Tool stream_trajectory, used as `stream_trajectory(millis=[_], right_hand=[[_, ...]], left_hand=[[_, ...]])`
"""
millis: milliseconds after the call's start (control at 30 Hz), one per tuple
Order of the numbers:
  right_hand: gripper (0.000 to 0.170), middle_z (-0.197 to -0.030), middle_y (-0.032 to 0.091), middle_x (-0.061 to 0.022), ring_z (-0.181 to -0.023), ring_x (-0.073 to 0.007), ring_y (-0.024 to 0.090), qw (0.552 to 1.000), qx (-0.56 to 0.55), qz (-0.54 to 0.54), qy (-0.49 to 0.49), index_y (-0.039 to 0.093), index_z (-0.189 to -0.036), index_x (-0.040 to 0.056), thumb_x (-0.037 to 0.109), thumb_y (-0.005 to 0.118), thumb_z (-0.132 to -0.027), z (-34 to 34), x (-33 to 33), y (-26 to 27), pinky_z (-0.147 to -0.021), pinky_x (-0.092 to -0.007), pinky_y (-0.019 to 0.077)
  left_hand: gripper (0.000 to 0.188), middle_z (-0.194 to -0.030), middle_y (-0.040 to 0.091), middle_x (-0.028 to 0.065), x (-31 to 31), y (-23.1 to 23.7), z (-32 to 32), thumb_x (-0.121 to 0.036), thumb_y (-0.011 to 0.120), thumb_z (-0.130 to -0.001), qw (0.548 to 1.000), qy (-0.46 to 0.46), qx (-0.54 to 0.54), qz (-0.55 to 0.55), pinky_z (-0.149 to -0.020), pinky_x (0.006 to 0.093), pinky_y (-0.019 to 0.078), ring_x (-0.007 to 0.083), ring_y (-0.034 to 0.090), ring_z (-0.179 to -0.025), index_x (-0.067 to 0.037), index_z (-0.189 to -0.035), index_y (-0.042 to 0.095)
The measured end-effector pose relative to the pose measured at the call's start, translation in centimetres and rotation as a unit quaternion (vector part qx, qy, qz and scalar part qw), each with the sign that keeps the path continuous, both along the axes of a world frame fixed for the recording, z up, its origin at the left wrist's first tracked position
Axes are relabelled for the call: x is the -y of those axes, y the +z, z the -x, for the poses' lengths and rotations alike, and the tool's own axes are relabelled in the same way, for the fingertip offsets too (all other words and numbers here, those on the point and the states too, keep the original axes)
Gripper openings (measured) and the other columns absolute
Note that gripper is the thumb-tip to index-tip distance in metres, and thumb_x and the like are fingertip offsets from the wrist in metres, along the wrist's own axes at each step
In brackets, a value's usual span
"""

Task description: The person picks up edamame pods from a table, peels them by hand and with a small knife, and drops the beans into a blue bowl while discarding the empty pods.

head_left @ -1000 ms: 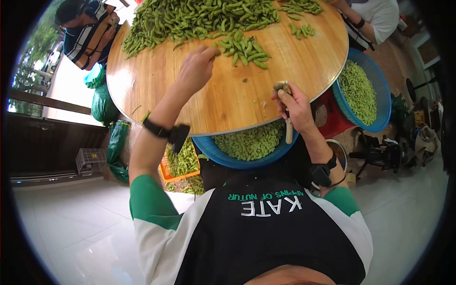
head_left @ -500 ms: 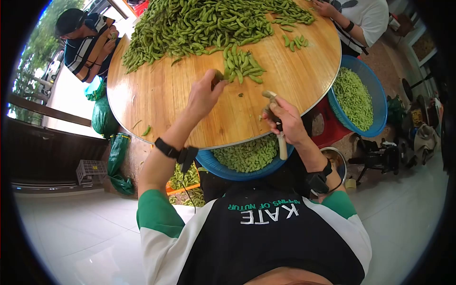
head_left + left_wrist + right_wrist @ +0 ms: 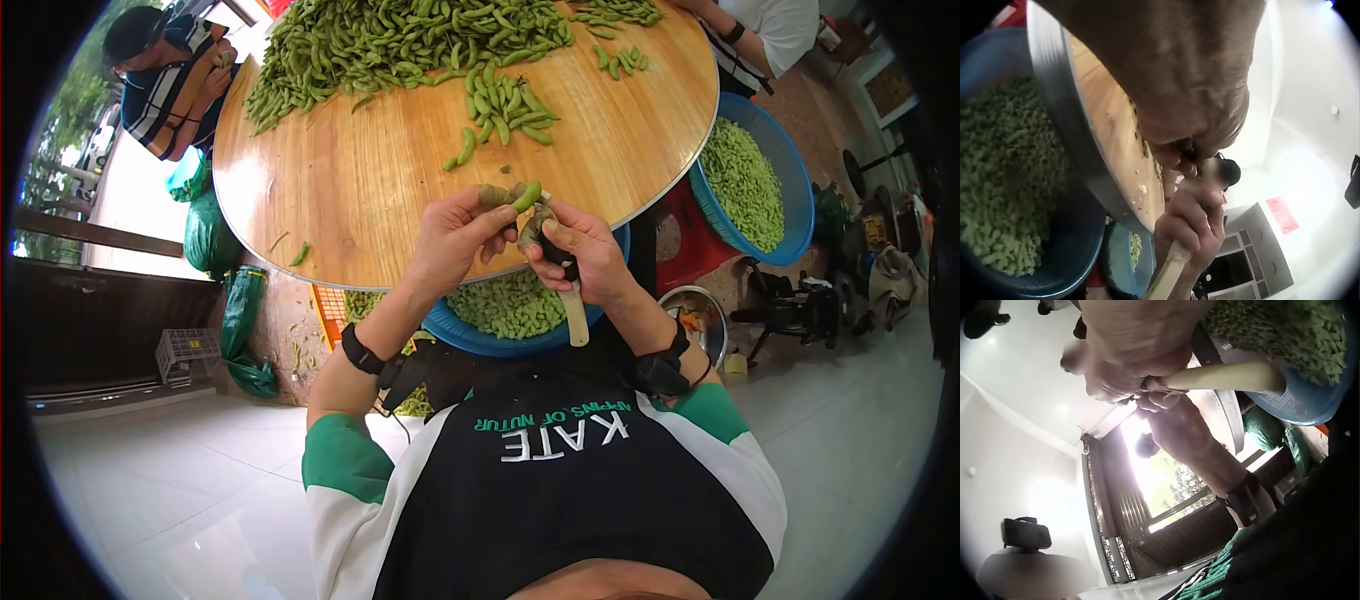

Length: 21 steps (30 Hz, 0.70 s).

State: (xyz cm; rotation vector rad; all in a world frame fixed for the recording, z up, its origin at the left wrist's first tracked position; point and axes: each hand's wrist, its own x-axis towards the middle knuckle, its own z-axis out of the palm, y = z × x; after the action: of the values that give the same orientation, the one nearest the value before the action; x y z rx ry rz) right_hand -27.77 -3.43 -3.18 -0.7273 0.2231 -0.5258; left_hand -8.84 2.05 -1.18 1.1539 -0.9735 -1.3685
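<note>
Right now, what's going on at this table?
A person's left hand pinches a green edamame pod close to the right hand, which grips a pale-handled tool. Both are near the close edge of a round wooden table. A large heap of pods lies toward the far side, with a small pile nearer. Below the edge, a blue basket holds shelled beans.
</note>
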Motion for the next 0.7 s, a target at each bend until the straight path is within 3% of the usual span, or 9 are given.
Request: stream_trajectory(millis=[267, 367, 433, 467, 533, 567, 633, 667, 700], right_hand=[[0.040, -0.079, 0.053, -0.0062, -0.049, -0.0070, 0.038, 0.999, -0.030, -0.008, -0.033, 0.042, -0.135, 0.0059, 0.018, 0.047, -0.098, -0.1, -0.7, 0.3, -0.041, -0.0187, 0.0348], [0.037, -0.077, 0.053, -0.0060, -0.049, -0.0068, 0.038, 0.999, -0.032, -0.024, -0.024, 0.045, -0.133, 0.0059, 0.018, 0.047, -0.098, 0.0, -0.6, 0.5, -0.040, -0.0187, 0.0338], [0.036, -0.076, 0.052, -0.0059, -0.049, -0.0068, 0.037, 0.998, -0.024, -0.057, -0.010, 0.046, -0.132, 0.0059, 0.017, 0.047, -0.098, 0.1, -0.5, 0.6, -0.040, -0.0187, 0.0334], [0.031, -0.077, 0.053, -0.0052, -0.048, -0.0065, 0.038, 0.998, 0.006, -0.070, 0.003, 0.049, -0.126, 0.0049, 0.017, 0.048, -0.097, 0.1, -0.6, 0.5, -0.040, -0.0185, 0.0332], [0.027, -0.078, 0.054, -0.0044, -0.048, -0.0062, 0.038, 0.996, 0.036, -0.083, 0.017, 0.052, -0.120, 0.0038, 0.018, 0.048, -0.097, 0.0, -0.5, 0.4, -0.039, -0.0184, 0.0330], [0.028, -0.078, 0.054, -0.0048, -0.048, -0.0063, 0.038, 0.995, 0.028, -0.096, 0.005, 0.052, -0.122, 0.0051, 0.017, 0.048, -0.097, 0.0, -0.3, 0.3, -0.039, -0.0183, 0.0330], [0.029, -0.079, 0.054, -0.0051, -0.049, -0.0064, 0.038, 0.994, 0.020, -0.108, -0.009, 0.051, -0.124, 0.0064, 0.017, 0.048, -0.097, 0.0, -0.2, 0.3, -0.039, -0.0182, 0.0329], [0.030, -0.079, 0.054, -0.0053, -0.049, -0.0065, 0.037, 0.992, 0.009, -0.124, -0.017, 0.051, -0.126, 0.0078, 0.017, 0.048, -0.097, -0.1, -0.3, 0.4, -0.040, -0.0180, 0.0329], [0.031, -0.079, 0.054, -0.0055, -0.050, -0.0066, 0.037, 0.990, -0.003, -0.139, -0.026, 0.051, -0.127, 0.0093, 0.017, 0.048, -0.098, -0.1, -0.4, 0.5, -0.040, -0.0178, 0.0330]], left_hand=[[0.009, -0.076, 0.062, 0.0015, -0.5, -1.0, 0.2, -0.008, 0.058, -0.091, 0.997, -0.002, 0.035, 0.067, -0.056, 0.0180, 0.0400, 0.0043, 0.053, -0.065, -0.003, -0.098, 0.059], [0.009, -0.078, 0.062, 0.0015, -0.5, -1.1, 0.3, -0.008, 0.059, -0.091, 0.999, -0.008, -0.028, 0.034, -0.055, 0.0181, 0.0403, 0.0044, 0.054, -0.065, -0.003, -0.098, 0.060], [0.008, -0.077, 0.062, 0.0008, -0.5, -0.7, 0.4, -0.007, 0.058, -0.091, 0.983, -0.016, -0.184, -0.021, -0.054, 0.0183, 0.0407, 0.0051, 0.055, -0.064, -0.004, -0.098, 0.060], [0.008, -0.077, 0.062, 0.0008, -0.4, -0.7, 0.1, -0.007, 0.058, -0.091, 0.982, -0.015, -0.185, -0.020, -0.054, 0.0183, 0.0407, 0.0051, 0.055, -0.064, -0.004, -0.098, 0.060], [0.008, -0.080, 0.062, -0.0006, -0.2, -0.8, -0.7, -0.008, 0.058, -0.092, 0.924, -0.124, -0.355, -0.070, -0.052, 0.0183, 0.0413, 0.0062, 0.056, -0.063, -0.005, -0.098, 0.060], [0.008, -0.080, 0.062, -0.0006, 0.0, -1.0, -0.7, -0.008, 0.058, -0.092, 0.924, -0.124, -0.356, -0.070, -0.052, 0.0183, 0.0413, 0.0062, 0.056, -0.063, -0.005, -0.098, 0.060], [0.009, -0.079, 0.062, 0.0024, 0.6, -1.3, -0.3, -0.008, 0.061, -0.089, 0.991, -0.034, -0.123, -0.047, -0.050, 0.0225, 0.0424, 0.0096, 0.057, -0.060, -0.004, -0.097, 0.060], [0.009, -0.079, 0.062, 0.0024, 0.4, -1.2, -0.2, -0.008, 0.061, -0.089, 0.991, -0.034, -0.124, -0.047, -0.050, 0.0225, 0.0424, 0.0096, 0.057, -0.060, -0.004, -0.097, 0.060], [0.012, -0.078, 0.062, 0.0049, 0.2, -0.8, 0.1, -0.008, 0.063, -0.087, 0.989, -0.008, 0.120, 0.088, -0.050, 0.0250, 0.0431, 0.0114, 0.057, -0.059, -0.002, -0.097, 0.059]])
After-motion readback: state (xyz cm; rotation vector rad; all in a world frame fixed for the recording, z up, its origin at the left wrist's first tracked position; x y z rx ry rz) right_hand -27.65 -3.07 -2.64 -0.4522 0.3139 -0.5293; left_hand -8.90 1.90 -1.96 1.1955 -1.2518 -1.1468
